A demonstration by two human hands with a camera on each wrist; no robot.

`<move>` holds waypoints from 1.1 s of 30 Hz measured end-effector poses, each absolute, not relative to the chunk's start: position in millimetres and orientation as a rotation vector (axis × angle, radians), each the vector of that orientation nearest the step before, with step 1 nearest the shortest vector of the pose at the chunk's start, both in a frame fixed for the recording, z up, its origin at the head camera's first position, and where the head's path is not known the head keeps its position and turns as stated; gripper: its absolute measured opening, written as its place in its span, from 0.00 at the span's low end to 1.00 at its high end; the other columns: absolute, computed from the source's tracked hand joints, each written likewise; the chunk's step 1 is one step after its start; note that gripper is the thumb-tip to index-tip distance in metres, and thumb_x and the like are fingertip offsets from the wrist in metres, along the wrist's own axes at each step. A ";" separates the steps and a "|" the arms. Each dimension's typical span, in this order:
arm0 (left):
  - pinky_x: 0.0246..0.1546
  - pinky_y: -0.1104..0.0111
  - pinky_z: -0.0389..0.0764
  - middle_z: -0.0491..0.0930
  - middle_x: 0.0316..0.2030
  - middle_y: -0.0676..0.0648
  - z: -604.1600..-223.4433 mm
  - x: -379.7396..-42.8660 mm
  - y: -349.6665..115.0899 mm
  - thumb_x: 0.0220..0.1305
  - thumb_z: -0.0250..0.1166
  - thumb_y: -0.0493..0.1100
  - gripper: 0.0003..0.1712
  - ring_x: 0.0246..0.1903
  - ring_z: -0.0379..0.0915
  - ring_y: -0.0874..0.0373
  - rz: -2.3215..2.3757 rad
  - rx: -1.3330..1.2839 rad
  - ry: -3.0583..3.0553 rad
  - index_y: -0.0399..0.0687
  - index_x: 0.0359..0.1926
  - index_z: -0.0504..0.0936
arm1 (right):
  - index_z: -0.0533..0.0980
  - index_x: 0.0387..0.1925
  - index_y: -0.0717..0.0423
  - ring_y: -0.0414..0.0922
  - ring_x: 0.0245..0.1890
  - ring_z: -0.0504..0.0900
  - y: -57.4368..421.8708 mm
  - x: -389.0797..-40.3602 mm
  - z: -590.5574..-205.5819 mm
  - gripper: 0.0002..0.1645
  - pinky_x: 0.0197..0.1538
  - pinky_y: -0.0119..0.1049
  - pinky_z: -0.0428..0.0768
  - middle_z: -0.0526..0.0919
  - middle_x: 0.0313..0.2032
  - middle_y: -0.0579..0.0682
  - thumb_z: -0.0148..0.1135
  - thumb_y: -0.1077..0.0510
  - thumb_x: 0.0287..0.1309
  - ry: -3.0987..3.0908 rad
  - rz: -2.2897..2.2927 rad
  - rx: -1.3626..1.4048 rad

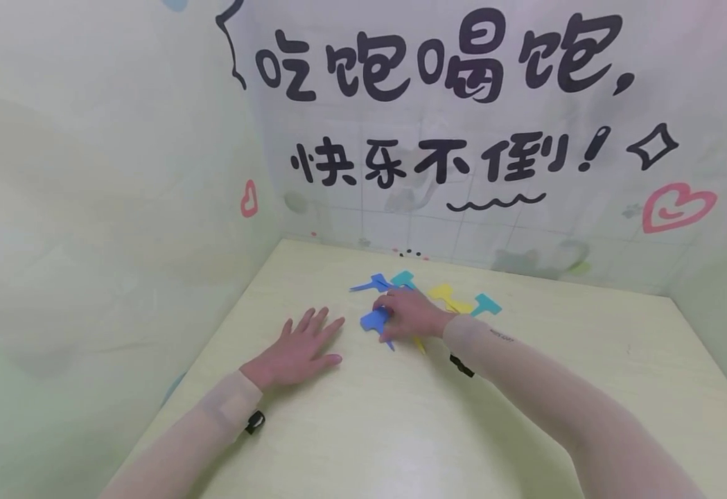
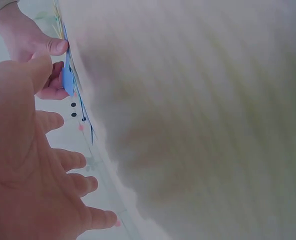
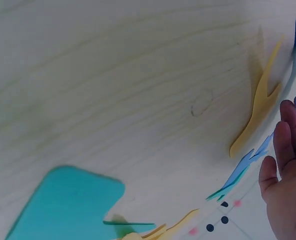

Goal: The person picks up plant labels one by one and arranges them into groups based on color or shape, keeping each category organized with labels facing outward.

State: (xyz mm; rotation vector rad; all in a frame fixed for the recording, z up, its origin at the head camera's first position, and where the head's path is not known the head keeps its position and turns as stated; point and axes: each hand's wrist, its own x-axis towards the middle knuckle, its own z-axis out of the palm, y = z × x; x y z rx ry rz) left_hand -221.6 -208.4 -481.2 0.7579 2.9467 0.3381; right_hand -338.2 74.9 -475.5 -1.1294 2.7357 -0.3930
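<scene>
In the head view, my right hand pinches a blue T-shaped plant label between thumb and fingers, its pointed stem aimed toward me. The left wrist view also shows this blue label in the right hand's fingers. My left hand is over the table to the left, fingers spread, holding nothing. Beneath the right hand a yellow label pokes out. Just behind lie other blue labels and a teal one. Yellow labels and another teal label lie near the right wrist.
The pale wood-grain table meets a printed back wall covering with black writing. A plain covering hangs along the left edge. In the right wrist view, a teal label lies close to the camera.
</scene>
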 end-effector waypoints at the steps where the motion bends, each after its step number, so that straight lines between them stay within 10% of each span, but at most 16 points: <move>1: 0.66 0.29 0.46 0.42 0.79 0.37 -481.7 -221.5 -208.1 0.74 0.48 0.69 0.43 0.76 0.35 0.34 0.339 0.756 2.945 0.59 0.81 0.50 | 0.78 0.59 0.41 0.40 0.44 0.76 75.0 -338.3 -476.0 0.37 0.52 0.38 0.76 0.81 0.43 0.39 0.74 0.32 0.50 2.719 -0.439 -1.113; 14: 0.67 0.33 0.52 0.47 0.78 0.37 -477.5 -221.5 -202.6 0.76 0.46 0.66 0.41 0.76 0.41 0.34 0.360 0.747 2.974 0.54 0.81 0.50 | 0.83 0.56 0.45 0.39 0.34 0.77 84.9 -341.5 -465.2 0.23 0.42 0.33 0.77 0.81 0.32 0.35 0.74 0.48 0.58 2.655 -0.580 -1.099; 25: 0.67 0.41 0.62 0.55 0.76 0.37 -474.2 -230.6 -197.2 0.75 0.53 0.61 0.41 0.73 0.51 0.37 0.323 0.795 3.075 0.47 0.79 0.54 | 0.84 0.52 0.38 0.53 0.69 0.66 71.0 -327.4 -460.8 0.22 0.70 0.53 0.63 0.72 0.67 0.51 0.74 0.40 0.56 2.777 -0.563 -1.228; 33: 0.66 0.33 0.57 0.55 0.76 0.36 -469.0 -227.3 -202.0 0.75 0.53 0.62 0.42 0.74 0.49 0.35 0.316 0.774 3.092 0.48 0.79 0.55 | 0.84 0.51 0.30 0.60 0.76 0.50 54.1 -313.0 -463.3 0.22 0.68 0.72 0.51 0.63 0.74 0.50 0.72 0.34 0.55 2.858 -0.563 -1.260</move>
